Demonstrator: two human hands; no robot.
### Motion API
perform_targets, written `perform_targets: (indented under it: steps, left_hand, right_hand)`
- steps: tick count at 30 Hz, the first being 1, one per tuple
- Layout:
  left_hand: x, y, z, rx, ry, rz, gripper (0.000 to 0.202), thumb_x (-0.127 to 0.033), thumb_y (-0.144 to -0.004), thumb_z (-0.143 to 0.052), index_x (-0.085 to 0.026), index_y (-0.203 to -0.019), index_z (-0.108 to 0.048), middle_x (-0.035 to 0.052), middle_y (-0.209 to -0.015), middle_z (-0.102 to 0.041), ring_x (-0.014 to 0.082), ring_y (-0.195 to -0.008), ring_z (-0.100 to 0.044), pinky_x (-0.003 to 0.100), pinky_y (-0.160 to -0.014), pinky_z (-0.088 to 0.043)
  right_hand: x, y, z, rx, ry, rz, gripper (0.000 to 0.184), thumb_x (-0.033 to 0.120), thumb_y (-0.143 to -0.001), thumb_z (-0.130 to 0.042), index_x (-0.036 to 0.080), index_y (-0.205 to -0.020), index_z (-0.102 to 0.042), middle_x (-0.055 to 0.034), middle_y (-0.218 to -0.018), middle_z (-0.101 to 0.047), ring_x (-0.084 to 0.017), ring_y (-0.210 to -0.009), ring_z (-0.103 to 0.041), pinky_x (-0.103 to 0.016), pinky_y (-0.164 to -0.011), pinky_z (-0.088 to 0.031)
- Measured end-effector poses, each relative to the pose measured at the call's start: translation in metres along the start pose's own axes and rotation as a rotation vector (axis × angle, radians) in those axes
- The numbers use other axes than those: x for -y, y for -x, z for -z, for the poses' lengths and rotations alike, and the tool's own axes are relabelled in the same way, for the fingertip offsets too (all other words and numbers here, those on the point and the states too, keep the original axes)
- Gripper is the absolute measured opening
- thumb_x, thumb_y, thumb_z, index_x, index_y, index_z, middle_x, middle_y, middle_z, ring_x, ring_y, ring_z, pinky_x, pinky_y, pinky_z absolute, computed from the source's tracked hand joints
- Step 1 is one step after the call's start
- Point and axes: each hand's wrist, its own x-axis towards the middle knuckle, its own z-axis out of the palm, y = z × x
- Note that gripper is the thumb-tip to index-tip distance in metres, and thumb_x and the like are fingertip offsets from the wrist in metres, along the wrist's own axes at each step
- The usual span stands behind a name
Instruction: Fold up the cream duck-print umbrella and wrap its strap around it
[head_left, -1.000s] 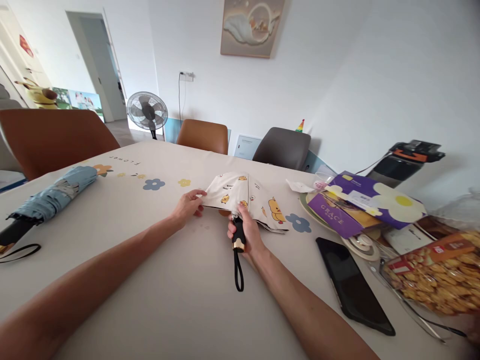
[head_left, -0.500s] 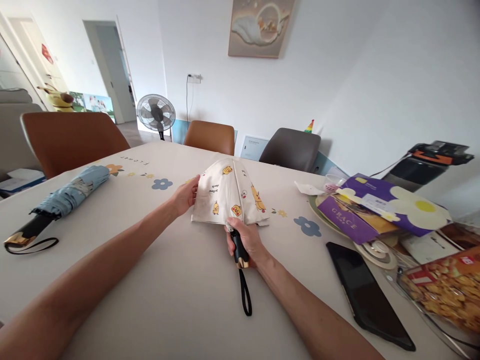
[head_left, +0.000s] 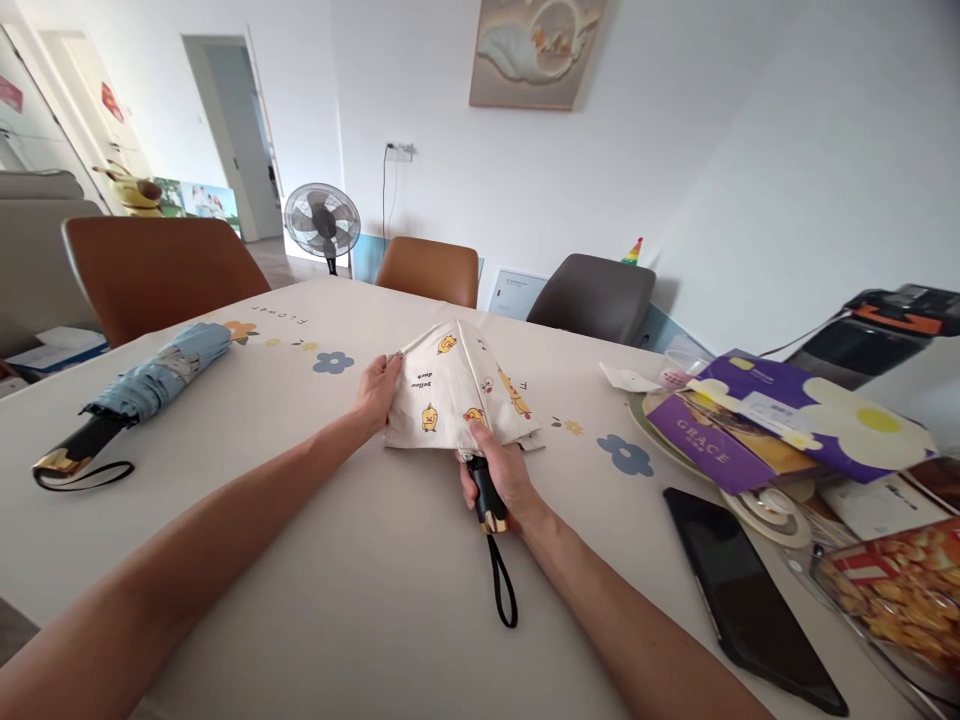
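Observation:
A cream umbrella (head_left: 442, 395) printed with yellow ducks lies on the table in front of me, its canopy folded down but loose and spread. My right hand (head_left: 499, 465) is wrapped round the top of its black handle, the thumb pressed on the canopy's lower edge. From the gold-coloured handle end hangs a black wrist strap. At the canopy's left edge, my left hand (head_left: 381, 390) pinches the cloth between fingers and thumb. To the far left rests a blue umbrella (head_left: 161, 375), furled, with a black and gold handle.
On the right lie a black phone (head_left: 750, 595), a purple box (head_left: 697, 435), a clear pack of biscuits (head_left: 900, 590) and a dark bottle (head_left: 855, 335). Chairs (head_left: 427, 270) stand along the far side of the pale table (head_left: 360, 620). Behind them is a fan (head_left: 322, 222).
My right thumb has moved up onto the canopy's lower edge. The cloth on the left side has been drawn out flatter by my left hand. The view has shifted slightly.

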Motion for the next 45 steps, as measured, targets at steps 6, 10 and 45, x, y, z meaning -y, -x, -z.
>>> perform_targets:
  steps: [6, 10, 45]
  left_hand:
    - [-0.003, 0.001, 0.005, -0.098, -0.338, 0.071, 0.011, -0.027, -0.076, -0.053, -0.020, -0.083, -0.050, 0.0029, -0.082, -0.055, 0.0169, -0.076, -0.053, 0.028, -0.063, -0.040]
    - [-0.017, 0.014, -0.001, -0.165, -0.388, -0.259, 0.029, -0.011, -0.072, -0.050, -0.022, -0.099, -0.047, 0.0050, -0.106, -0.053, 0.0166, -0.101, -0.049, 0.030, -0.082, -0.039]
    - [-0.033, 0.060, -0.029, 0.445, 0.492, 0.418, 0.041, -0.033, -0.068, -0.070, -0.015, -0.102, -0.060, 0.0117, -0.100, -0.068, 0.0276, -0.093, -0.064, 0.041, -0.083, -0.054]
  right_hand:
    - [0.003, 0.004, -0.003, -0.008, 0.030, -0.018, 0.035, 0.051, -0.075, -0.058, 0.018, -0.068, -0.049, 0.0039, -0.031, -0.045, -0.012, -0.025, -0.040, -0.022, -0.026, -0.036]
    - [-0.002, 0.003, -0.002, -0.049, 0.054, -0.023, 0.033, 0.048, -0.074, -0.060, 0.019, -0.066, -0.047, 0.0039, -0.032, -0.045, -0.012, -0.026, -0.041, -0.023, -0.026, -0.037]
    - [0.009, 0.011, -0.011, 0.079, 0.078, -0.139, 0.032, 0.046, -0.072, -0.064, 0.017, -0.083, -0.056, 0.0039, -0.039, -0.051, -0.012, -0.028, -0.045, -0.022, -0.028, -0.038]
